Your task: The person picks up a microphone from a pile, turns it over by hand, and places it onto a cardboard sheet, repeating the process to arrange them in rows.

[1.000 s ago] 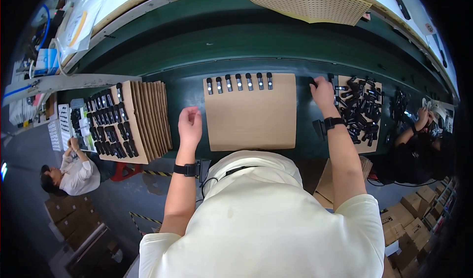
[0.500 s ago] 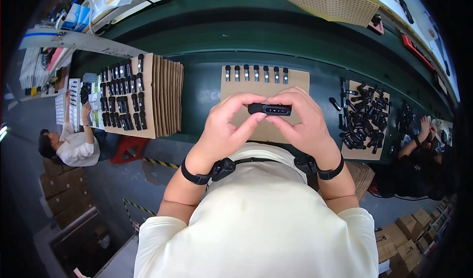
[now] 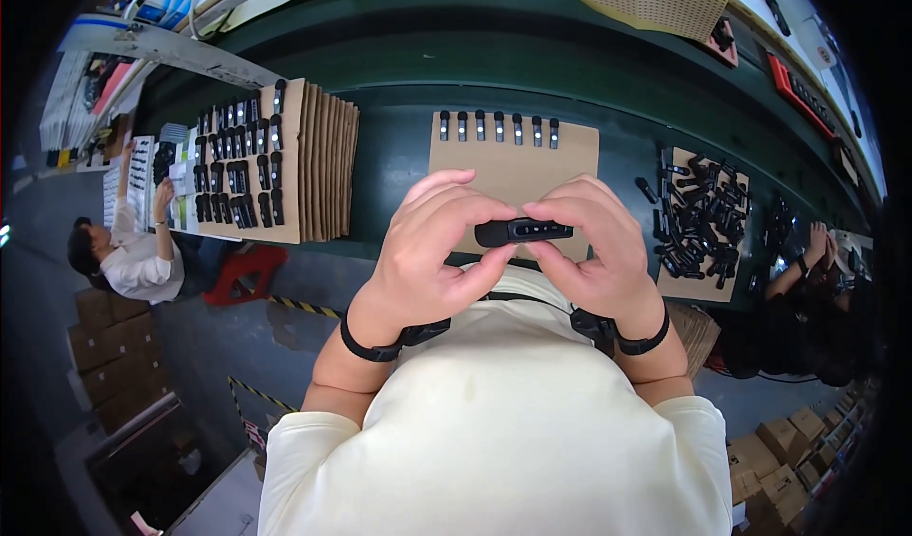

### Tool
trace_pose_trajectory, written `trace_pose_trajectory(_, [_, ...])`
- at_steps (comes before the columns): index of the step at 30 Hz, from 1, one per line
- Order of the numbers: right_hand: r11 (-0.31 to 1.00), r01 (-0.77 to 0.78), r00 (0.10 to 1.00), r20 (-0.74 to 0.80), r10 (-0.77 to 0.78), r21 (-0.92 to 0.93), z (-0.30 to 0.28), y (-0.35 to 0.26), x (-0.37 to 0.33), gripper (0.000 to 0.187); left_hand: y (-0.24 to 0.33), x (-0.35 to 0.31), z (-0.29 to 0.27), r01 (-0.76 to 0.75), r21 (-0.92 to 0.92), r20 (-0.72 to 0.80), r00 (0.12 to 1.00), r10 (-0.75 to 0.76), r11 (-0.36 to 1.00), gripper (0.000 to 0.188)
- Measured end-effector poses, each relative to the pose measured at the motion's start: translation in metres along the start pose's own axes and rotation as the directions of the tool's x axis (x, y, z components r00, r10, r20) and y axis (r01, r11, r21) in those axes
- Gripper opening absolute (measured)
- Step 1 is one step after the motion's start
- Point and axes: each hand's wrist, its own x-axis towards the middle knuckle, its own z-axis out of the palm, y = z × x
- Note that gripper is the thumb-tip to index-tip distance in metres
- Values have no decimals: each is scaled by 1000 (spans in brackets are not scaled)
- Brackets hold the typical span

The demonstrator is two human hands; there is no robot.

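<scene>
A small black clip-on microphone (image 3: 522, 232) with a rounded foam-like head is held level in front of my chest. My left hand (image 3: 427, 243) pinches its rounded head end between thumb and fingers. At the other end, my right hand (image 3: 600, 246) grips the slimmer body between thumb and fingertips. Small holes or contacts show along the side facing up. Beneath and beyond my hands lies a brown cardboard sheet (image 3: 513, 177). Along its far edge stands a neat row of several similar microphones (image 3: 500, 127), each with a bright spot.
To the left, stacked cardboard sheets (image 3: 328, 170) carry rows of microphones (image 3: 237, 146). A loose heap of microphones (image 3: 703, 218) covers another cardboard sheet on the right. Co-workers sit at both ends of the green bench (image 3: 394, 142). A perforated tan board (image 3: 646, 4) hangs over the far side.
Both hands have come slightly nearer my body with the microphone. It has rolled a little between the fingers, so its side shows differently. The row on the cardboard is unchanged.
</scene>
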Motion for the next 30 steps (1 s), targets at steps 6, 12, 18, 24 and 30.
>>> trace_pose_trajectory(6, [999, 50, 999, -12, -50, -18, 2, -3, -1, 38, 3, -3, -3, -24, 12, 7, 1000, 24, 1000, 28])
trace_pose_trajectory(12, [997, 78, 996, -31, -79, -26, 3, -5, 1, 39, 3, -4, -3, -30, -1, 5, 1000, 30, 1000, 28])
trace_pose_trajectory(18, [999, -24, 1000, -7, 24, 33, -2, -8, 0, 38, 0, -4, -1, -58, -25, 5, 998, 58, 998, 30])
trace_pose_trajectory(24, [944, -261, 965, 38, 259, 202, -9, -9, -6, 33, -3, -4, -3, -75, -43, 8, 997, 75, 996, 32])
trace_pose_trajectory(30, [975, -159, 987, 47, 154, 158, -9, -1, -10, 32, -2, -4, -4, 175, -231, 26, 985, -173, 957, 28])
